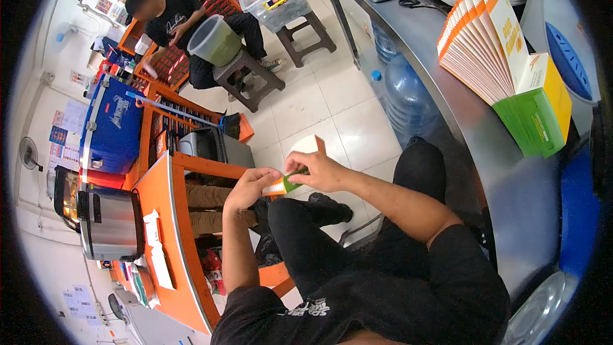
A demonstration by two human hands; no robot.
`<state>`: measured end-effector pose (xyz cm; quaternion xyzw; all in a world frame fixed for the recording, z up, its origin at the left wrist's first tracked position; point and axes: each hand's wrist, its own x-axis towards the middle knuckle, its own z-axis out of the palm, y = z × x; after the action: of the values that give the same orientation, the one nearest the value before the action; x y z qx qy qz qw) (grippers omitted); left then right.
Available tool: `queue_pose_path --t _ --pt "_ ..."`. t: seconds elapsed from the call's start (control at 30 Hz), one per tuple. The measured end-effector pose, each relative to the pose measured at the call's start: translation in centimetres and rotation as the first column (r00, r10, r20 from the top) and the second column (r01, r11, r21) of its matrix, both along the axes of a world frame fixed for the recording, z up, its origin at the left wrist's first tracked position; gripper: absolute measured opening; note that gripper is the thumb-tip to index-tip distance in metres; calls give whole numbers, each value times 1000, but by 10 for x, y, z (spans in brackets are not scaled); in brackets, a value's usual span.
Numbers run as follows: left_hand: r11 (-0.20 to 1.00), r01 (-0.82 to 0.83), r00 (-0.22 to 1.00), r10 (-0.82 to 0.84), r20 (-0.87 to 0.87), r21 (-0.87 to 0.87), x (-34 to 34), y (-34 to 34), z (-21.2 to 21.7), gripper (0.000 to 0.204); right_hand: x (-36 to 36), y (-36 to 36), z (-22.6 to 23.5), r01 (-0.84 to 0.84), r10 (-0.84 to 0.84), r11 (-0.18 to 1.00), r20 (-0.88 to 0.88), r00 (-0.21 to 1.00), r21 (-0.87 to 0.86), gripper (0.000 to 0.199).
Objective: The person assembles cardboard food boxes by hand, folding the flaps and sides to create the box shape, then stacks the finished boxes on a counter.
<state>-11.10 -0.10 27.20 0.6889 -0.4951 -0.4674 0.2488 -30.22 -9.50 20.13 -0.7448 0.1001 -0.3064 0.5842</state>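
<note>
Carton (275, 187) duty, lol: apparently folding, pinching it between left hand (254, 186) and right hand (321, 170), probably needing a steady, even press next.

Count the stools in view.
2: the left stool under the round tub, and the right stool under the clear bin. Others may be hidden.

the left hand (257, 185) and right hand (319, 170) pinch a white, orange and green carton (276, 186).
</note>
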Motion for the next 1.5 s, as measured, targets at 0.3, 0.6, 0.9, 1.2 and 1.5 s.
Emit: queue_pose_path --t 0.3,0.6,0.9,1.2,1.5 --pt "892 279 734 41 -678 356 29 44 -65 27 8 20 -17 -385 372 920 -152 916 -69 14" --pt "869 329 509 166 -845 369 24 83 -114 40 13 32 -21 -535 520 841 -155 840 -76 13" --pt "910 238 403 226 -887 340 24 89 -130 51 12 28 -17 -516 508 855 -122 853 -45 18" --pt "924 236 287 231 -930 302 27 84 -131 48 9 28 -10 -498 491 867 -148 859 -13 17" --pt "913 257 417 192 -889 317 21 76 -115 44 8 26 -8 -490 484 871 -130 865 -23 14"
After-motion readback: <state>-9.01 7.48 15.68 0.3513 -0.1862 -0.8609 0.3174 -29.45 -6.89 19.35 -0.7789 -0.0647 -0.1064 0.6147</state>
